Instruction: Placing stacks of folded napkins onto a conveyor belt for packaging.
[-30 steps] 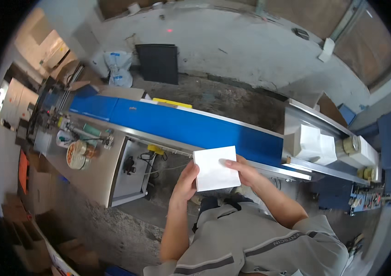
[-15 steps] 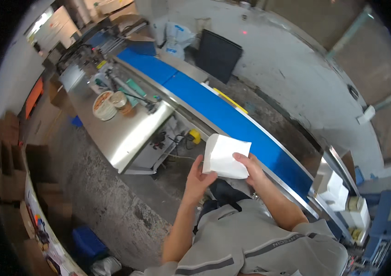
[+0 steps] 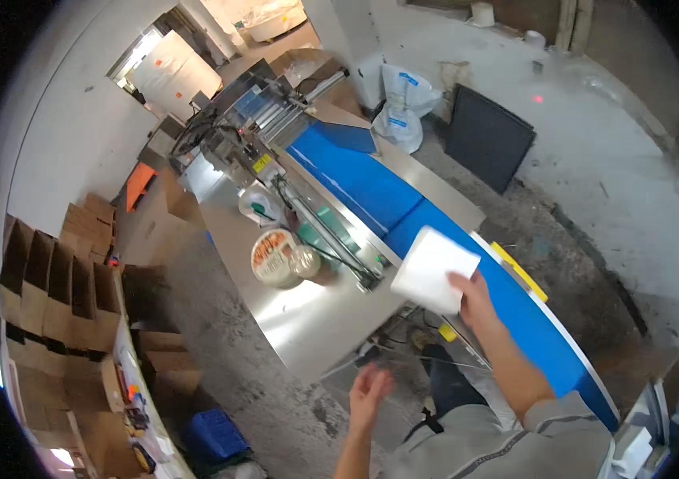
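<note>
My right hand [image 3: 473,297] grips a flat, square white packet [image 3: 433,270] by its near right corner, thumb on top. The packet looks like a stack of paper or thin film and is tilted over the near edge of the blue conveyor belt [image 3: 507,295]. Lower and to the left, my left hand [image 3: 370,391] is apart from the packet, its fingers loosely bent and slightly spread with nothing in them. The steel worktop [image 3: 299,327] lies just beyond it.
A round tub [image 3: 274,259] and a jar [image 3: 305,262] stand on the worktop, beside machine parts with a metal bar [image 3: 315,223]. White bags [image 3: 403,104] and a black panel [image 3: 489,136] stand by the wall. A blue crate [image 3: 217,435] and cardboard boxes [image 3: 44,279] are at left.
My left hand has let go of the white packet and dropped away. The right hand alone has carried the packet toward the belt, and the view has swung left.
</note>
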The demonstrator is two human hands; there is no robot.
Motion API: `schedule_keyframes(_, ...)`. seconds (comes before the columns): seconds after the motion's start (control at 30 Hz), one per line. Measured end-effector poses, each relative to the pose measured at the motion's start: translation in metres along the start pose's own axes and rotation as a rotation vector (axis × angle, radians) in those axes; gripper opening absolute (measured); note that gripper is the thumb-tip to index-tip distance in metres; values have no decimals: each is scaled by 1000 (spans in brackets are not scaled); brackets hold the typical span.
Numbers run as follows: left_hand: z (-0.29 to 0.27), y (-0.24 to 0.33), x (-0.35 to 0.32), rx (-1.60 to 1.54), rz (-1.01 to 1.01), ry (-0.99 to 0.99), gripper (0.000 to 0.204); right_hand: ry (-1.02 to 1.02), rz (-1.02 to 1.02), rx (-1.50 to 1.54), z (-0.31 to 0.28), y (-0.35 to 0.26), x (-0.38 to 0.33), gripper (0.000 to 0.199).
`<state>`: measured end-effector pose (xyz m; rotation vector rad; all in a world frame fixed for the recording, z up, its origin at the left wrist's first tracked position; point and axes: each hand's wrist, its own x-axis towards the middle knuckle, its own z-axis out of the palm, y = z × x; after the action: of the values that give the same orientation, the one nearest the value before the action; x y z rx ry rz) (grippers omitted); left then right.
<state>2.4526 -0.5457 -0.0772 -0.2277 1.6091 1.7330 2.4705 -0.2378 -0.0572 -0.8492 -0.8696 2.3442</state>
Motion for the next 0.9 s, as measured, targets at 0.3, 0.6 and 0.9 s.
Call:
schedule_keyframes(0.3, -61, -67, 67, 515, -357, 87, 43, -37, -152, 124, 145, 55, 374, 66)
schedule_keyframes(0.6, -59, -68, 15, 273, -501, 341, 50, -102, -135, 187, 303, 161, 568, 72)
schedule_keyframes(0.9, -31, -57, 35, -58, -708, 488, 55, 262, -140, 10, 302, 215, 647, 73)
